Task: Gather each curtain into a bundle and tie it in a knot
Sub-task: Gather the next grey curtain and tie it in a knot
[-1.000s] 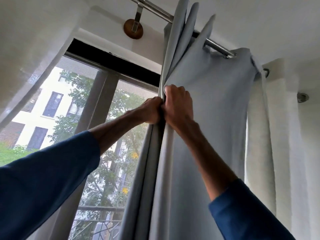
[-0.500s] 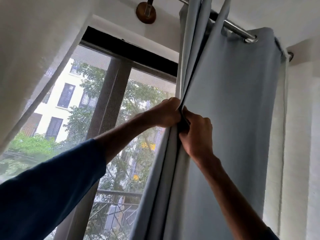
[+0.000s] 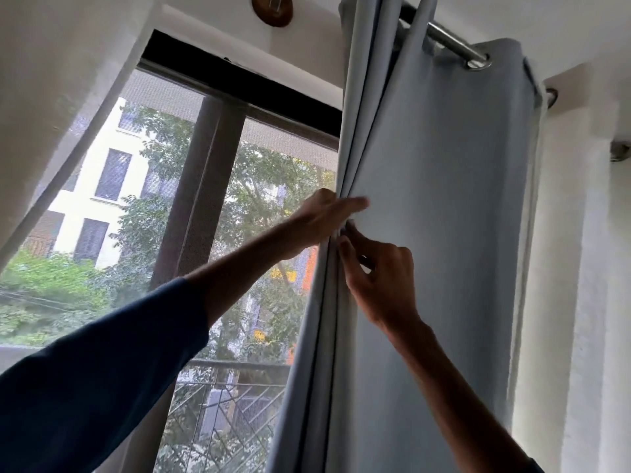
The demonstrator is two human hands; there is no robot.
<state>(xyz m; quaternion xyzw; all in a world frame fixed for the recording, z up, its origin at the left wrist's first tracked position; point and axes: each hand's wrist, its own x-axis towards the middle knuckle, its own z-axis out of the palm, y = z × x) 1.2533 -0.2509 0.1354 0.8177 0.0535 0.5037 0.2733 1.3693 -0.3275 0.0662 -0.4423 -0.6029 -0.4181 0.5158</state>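
Observation:
A light grey-blue curtain (image 3: 444, 233) hangs by metal rings from a rod, its left part gathered into several vertical folds. My left hand (image 3: 321, 218) reaches in from the left and grips those folds, with one digit stretched across the front of the cloth and the rest hidden behind it. Just below, my right hand (image 3: 379, 278) has its fingers curled and pinches the edge of a fold with its fingertips. The two hands almost touch. The curtain's lower end is out of view.
The metal curtain rod (image 3: 450, 39) runs along the top, with a round wooden bracket (image 3: 272, 10) to its left. A white curtain (image 3: 51, 114) slants across the left. The window (image 3: 205, 199) lies behind it, and a white sheer panel (image 3: 553, 268) hangs at the right.
Both hands have slid down the curtain's folds. My right hand has dropped below the left and changed from a full grasp to a fingertip pinch. The view has tilted and drawn closer.

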